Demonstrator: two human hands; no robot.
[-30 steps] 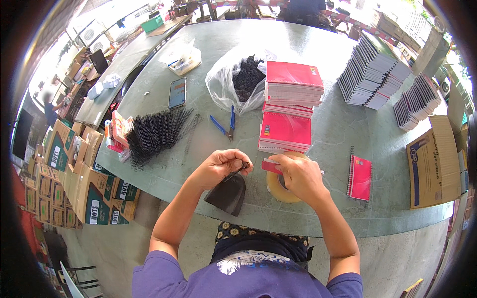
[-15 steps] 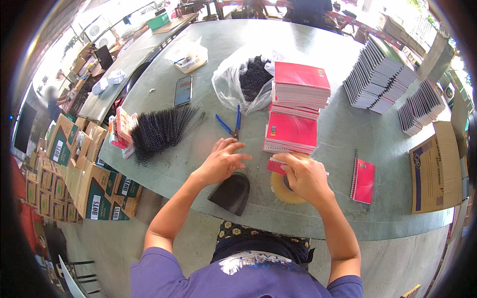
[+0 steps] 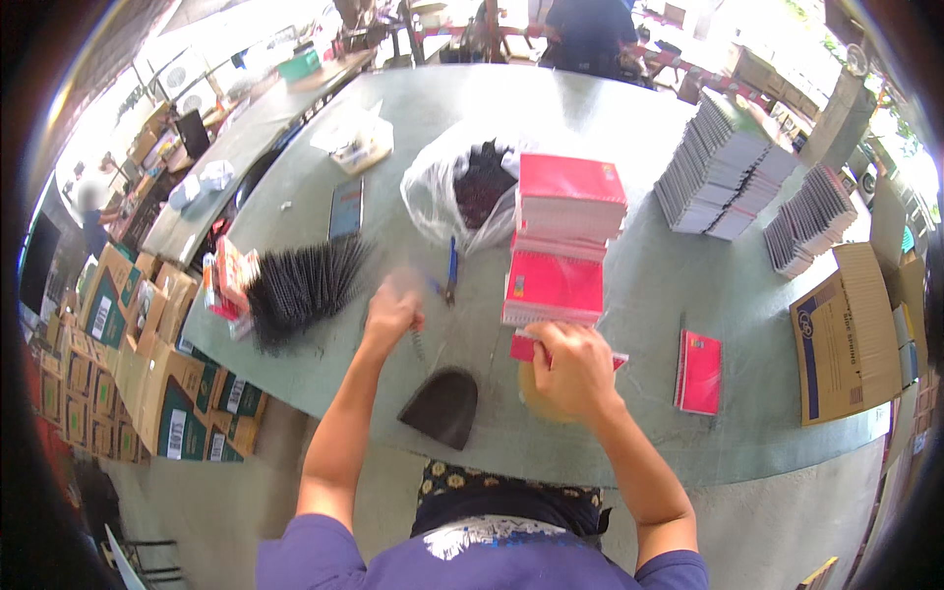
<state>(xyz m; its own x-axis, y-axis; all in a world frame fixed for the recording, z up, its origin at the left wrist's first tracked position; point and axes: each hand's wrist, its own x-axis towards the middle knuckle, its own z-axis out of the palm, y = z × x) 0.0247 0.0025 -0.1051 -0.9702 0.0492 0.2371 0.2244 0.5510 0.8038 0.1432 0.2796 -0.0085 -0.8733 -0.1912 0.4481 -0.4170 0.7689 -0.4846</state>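
Observation:
My right hand [image 3: 578,366] is closed on a small red notebook [image 3: 521,346], held over a roll of yellowish tape [image 3: 539,401]. My left hand [image 3: 395,307], partly smeared by motion, is closed, and a thin dark spiral binding coil [image 3: 418,344] hangs from it. To its left lies a fanned pile of black binding coils [image 3: 300,290]. Blue-handled pliers [image 3: 451,273] rest to its right. A dark, round-ended pad [image 3: 442,408] lies nearer me. Beyond my right hand stand stacked red notebooks [image 3: 556,285].
One coil-bound red notebook [image 3: 699,374] lies to the right. Farther off are a clear plastic bag [image 3: 433,192] of black coils, a phone [image 3: 346,208], a small tub [image 3: 364,147], tall stacks of bound notebooks [image 3: 723,167] and an open cardboard box [image 3: 851,334]. Cartons [image 3: 187,403] stand left.
My left hand has moved left and away from the notebook, toward the coil pile, with a coil now showing below it. My right hand keeps the notebook. The whole view has shifted slightly.

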